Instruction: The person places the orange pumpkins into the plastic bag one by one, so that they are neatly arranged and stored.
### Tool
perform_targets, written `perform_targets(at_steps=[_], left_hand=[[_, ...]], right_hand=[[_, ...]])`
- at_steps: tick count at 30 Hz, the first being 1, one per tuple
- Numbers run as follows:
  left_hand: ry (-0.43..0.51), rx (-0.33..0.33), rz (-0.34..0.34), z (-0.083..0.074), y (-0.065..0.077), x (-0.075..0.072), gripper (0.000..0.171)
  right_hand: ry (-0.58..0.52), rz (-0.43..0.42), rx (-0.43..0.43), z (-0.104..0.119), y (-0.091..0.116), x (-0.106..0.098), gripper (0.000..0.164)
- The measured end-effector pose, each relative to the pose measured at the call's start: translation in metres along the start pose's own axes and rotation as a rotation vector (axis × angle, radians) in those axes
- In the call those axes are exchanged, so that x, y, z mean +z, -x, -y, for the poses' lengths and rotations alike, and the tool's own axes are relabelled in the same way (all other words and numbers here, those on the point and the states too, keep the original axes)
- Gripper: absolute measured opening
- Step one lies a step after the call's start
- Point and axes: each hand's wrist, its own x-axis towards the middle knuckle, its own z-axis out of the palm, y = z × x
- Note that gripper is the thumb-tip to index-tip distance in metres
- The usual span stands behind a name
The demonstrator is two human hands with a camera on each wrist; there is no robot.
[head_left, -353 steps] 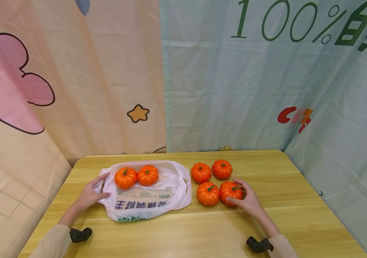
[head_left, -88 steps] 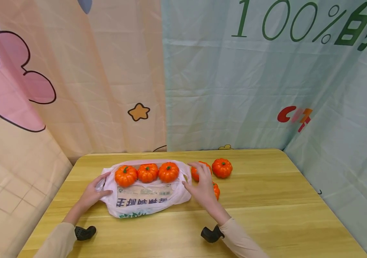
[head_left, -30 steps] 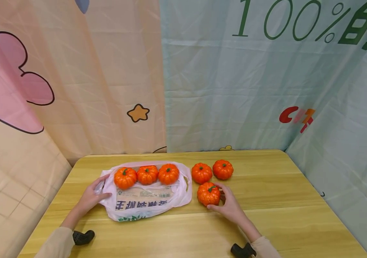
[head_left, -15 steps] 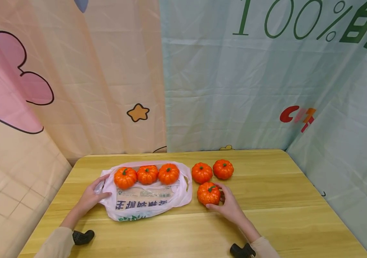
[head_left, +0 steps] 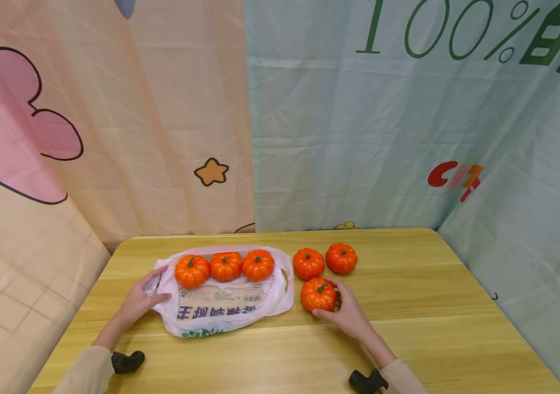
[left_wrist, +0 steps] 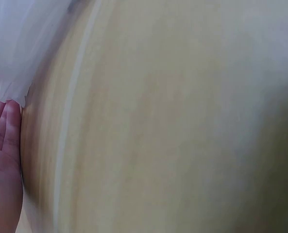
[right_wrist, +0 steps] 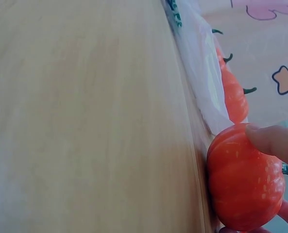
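Observation:
My right hand (head_left: 348,314) holds an orange toy pumpkin (head_left: 317,295) with a green stem, thumb on the near side and fingers round its right side. In the right wrist view this pumpkin (right_wrist: 243,179) appears close to the tabletop, the thumb lying on it. At the left end of a white plastic bag (head_left: 280,303), my left hand (head_left: 137,301) rests against the plastic, thumb and fingers apart. Straight fingers (left_wrist: 10,128) touch the bag's edge in the left wrist view. Three orange pumpkins (head_left: 226,266) sit in a row at the bag's opening, above printed brown packaging (head_left: 218,302).
Two more pumpkins stand on the wooden table (head_left: 432,317) behind the held one: one pumpkin (head_left: 308,264) near the bag and another pumpkin (head_left: 341,258) to its right. A printed curtain (head_left: 339,137) hangs behind the table.
Since the earliest frame, one pumpkin has moved from the table's right group into the bag's row. My right hand has since gone back and taken hold of another. The left hand stays put.

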Motion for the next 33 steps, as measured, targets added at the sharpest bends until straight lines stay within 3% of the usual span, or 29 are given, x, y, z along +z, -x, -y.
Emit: perform_targets(at_steps=[12, 33], left_hand=[[-0.017, 0.021, -0.014, 0.002, 0.0, 0.0, 0.072], [-0.037, -0.001, -0.004, 0.001, 0.0, -0.001, 0.073]], right_hand=[[-0.003, -0.005, -0.002, 0.003, 0.003, 0.001, 0.079], [-0.028, -0.012, -0.064, 0.032, 0.003, 0.021, 0.078]])
